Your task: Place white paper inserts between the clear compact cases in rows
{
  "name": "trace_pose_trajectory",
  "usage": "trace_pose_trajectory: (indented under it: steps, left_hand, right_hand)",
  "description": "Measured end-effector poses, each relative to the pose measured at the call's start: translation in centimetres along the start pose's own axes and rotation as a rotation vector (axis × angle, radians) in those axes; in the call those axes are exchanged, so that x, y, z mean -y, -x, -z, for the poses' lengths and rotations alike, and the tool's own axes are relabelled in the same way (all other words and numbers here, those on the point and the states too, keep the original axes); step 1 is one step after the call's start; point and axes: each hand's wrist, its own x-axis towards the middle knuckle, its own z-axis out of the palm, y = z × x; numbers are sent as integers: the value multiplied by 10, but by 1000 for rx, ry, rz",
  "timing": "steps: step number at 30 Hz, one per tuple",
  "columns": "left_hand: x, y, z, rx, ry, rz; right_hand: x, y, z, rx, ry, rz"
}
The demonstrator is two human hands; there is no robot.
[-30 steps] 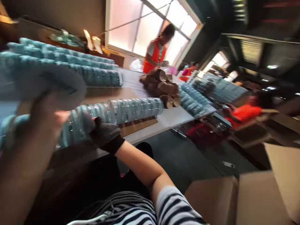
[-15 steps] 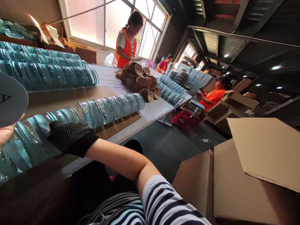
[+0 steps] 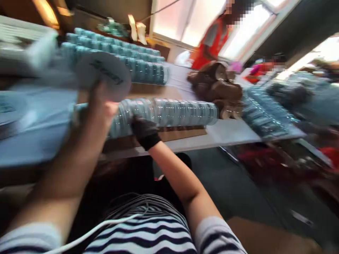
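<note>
The disc [image 3: 112, 72], pale grey with dark lettering, is located left of centre in the upper half of the frame. The left hand [image 3: 104, 100] is closed on its lower edge, holding it tilted above the near row [image 3: 185, 113]. Motion blur obscures the lettering and the finger detail.

The near row consists of clear round pieces set face to face and lies across the centre of the frame. The right hand [image 3: 144, 130], in a dark glove, is against its front side; whether the fingers grip a piece cannot be told. Cardboard [image 3: 182, 134] lies beneath the row, on the white table [image 3: 233, 129].

Further rows [image 3: 148, 70] of clear pieces lie at upper left of centre. A brown stack [image 3: 208, 84] is positioned right of the near row's end. More clear pieces [image 3: 265, 111] lie at the right. A co-worker [image 3: 212, 44] in an orange vest stands at upper right, before the window [image 3: 174, 16].
</note>
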Motion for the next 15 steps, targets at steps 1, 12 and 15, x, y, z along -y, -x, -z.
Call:
trace_pose_trajectory:
  steps: [1,12,15]
  left_hand:
    - [-1,-5,5,-3,-13,-54]
    - [6,-17,14,-113,-147,-152]
    - [6,-19,17,-91,-136,-168]
  right_hand:
    - [-1,-1,-3,6,-24,-47]
    - [-5,-2,-10,41,-190,-173]
    - [-9,1,-7,244,-575,-191]
